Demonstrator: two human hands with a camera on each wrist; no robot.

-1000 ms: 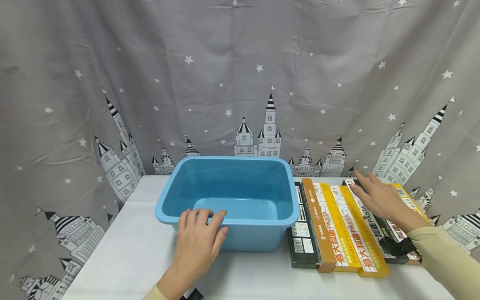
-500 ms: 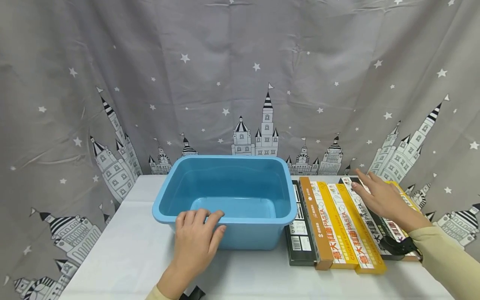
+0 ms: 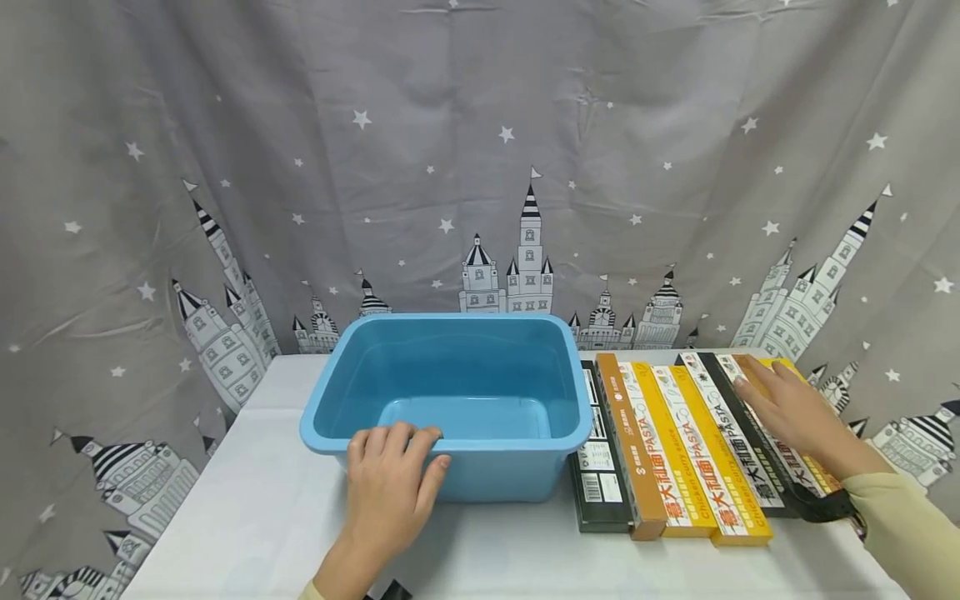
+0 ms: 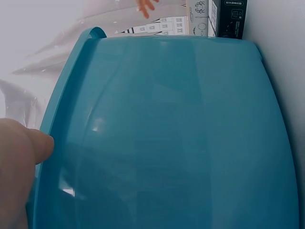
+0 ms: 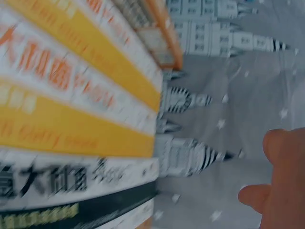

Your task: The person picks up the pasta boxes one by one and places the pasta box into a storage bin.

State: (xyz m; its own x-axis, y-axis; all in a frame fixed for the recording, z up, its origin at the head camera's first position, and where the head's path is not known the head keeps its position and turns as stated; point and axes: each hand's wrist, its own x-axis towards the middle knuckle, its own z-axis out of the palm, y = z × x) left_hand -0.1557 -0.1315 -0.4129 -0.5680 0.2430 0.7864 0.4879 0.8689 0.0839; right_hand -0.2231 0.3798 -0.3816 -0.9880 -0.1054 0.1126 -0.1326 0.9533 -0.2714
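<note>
The right grip (image 3: 798,417), spread and empty, lies over pasta boxes (image 3: 701,450) running lengthwise away. The left grip (image 3: 390,483) holds the tub (image 3: 495,477) rim.

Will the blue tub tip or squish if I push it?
The blue tub would probably slide, not tip: it's wider than tall. Its walls look unbent, so it's likely stiff. That shiny outside might feel slippery.

The left hand (image 3: 393,479) sits left of centre on the near side, back upward, fingers bent forward, thumb set apart to the right; its bare wrist (image 3: 343,565) angles in from the near edge. Farther off to the right, the right hand (image 3: 798,412) extends far-left, fingers loosely straight, forearm in a pale yellow sleeve (image 3: 909,533).
</note>
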